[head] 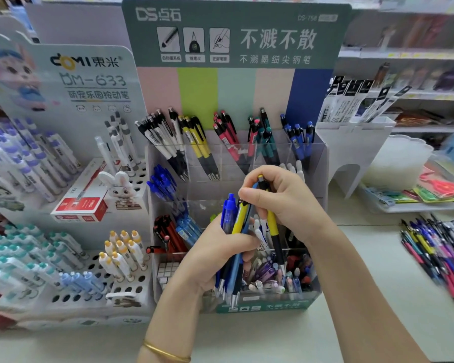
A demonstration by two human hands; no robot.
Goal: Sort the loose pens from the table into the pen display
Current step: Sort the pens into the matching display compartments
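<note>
My left hand (pixel 215 254) grips a bundle of pens (pixel 233 226), blue, yellow and black, tips pointing down, in front of the clear pen display (pixel 317 163). My right hand (pixel 281 200) is just above it and pinches a yellow-and-black pen (pixel 273 226) that stands upright beside the bundle. The display's top row holds white, yellow, red, teal and blue pens in separate compartments; lower compartments hold blue, red and mixed pens. A pile of loose pens (pixel 440 247) lies on the table at the right.
A white peg display (pixel 95 273) of cartoon pens and a red box (pixel 81 203) stand at the left. A white stand (pixel 351 142) with packaged refills, a tray (pixel 404 205) of coloured items and store shelves are at the right and behind.
</note>
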